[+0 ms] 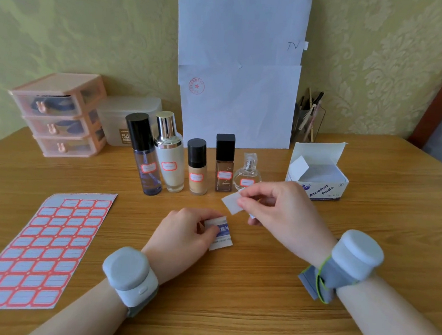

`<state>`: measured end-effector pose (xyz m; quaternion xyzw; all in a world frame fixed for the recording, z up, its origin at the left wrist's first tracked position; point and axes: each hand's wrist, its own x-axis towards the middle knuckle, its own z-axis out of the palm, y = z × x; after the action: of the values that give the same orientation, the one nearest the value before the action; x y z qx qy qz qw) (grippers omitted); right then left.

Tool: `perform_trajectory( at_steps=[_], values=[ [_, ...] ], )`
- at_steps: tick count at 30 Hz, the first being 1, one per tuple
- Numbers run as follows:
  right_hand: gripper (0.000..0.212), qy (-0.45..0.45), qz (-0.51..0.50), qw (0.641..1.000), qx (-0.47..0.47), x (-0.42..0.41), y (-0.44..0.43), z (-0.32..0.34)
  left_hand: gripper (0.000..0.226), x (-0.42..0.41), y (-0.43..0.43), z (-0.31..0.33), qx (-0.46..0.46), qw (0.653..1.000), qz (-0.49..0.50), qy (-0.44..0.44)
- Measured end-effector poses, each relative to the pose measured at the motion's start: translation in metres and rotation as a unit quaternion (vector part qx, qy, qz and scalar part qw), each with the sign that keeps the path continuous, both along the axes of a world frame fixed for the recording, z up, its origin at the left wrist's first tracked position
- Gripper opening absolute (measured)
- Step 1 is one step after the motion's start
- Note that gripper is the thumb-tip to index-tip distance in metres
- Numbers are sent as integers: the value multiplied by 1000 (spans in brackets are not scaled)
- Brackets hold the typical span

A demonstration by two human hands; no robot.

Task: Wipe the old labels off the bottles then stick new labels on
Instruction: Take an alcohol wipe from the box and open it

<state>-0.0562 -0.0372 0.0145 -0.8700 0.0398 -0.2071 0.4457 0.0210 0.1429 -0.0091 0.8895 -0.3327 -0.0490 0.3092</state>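
Several cosmetic bottles stand in a row, each with a red-framed label: a tall dark bottle, a cream bottle with a silver cap, a beige bottle, a square brown bottle and a small round clear bottle. My right hand pinches a white alcohol pad just in front of the bottles. My left hand pinches the torn blue and white sachet on the table. A sheet of new red-framed labels lies at the left.
An open box of alcohol pads sits at the right. Pink drawers and a frosted plastic container stand at the back left. White paper sheets lean against the wall beside a pen holder. The table is wooden.
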Motion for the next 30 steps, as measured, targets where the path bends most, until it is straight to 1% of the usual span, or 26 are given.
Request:
perform_trajectory(
  at_steps=[2,5,7,9,10,12,15,19,21,23,26,30],
  values=[
    [7,24,17,1000,6,0,1,-1,26,0,-2,0,23,1000,-12,-11],
    [8,44,32,998,-26,0,3,-2,20,1,-5,0,39,999,-19,-20],
    [9,62,48,996,-42,-1,3,0,20,2,-4,0,-4,1000,-15,-25],
    [13,76,66,993,-54,-2,4,1,23,3,-1,1,-82,996,-4,-33],
    [15,80,75,992,-63,-3,5,2,23,3,1,2,-117,993,4,-30],
    [15,85,94,989,-70,-5,9,3,21,2,2,3,-157,987,13,-3],
    [10,78,102,989,-69,-6,11,2,19,1,3,3,-170,985,-2,26],
    [12,74,102,990,-62,-5,10,2,16,-1,3,5,-181,981,-37,65],
    [12,77,99,990,-60,-4,8,2,16,0,2,5,-195,977,-31,81],
    [14,81,90,992,-36,-3,4,3,18,1,1,4,-190,979,-6,77],
    [15,102,72,992,17,-4,-9,8,18,2,-1,1,-148,986,17,76],
    [17,162,51,985,6,-7,-27,6,17,3,-1,-1,-108,991,39,65]
  ],
)
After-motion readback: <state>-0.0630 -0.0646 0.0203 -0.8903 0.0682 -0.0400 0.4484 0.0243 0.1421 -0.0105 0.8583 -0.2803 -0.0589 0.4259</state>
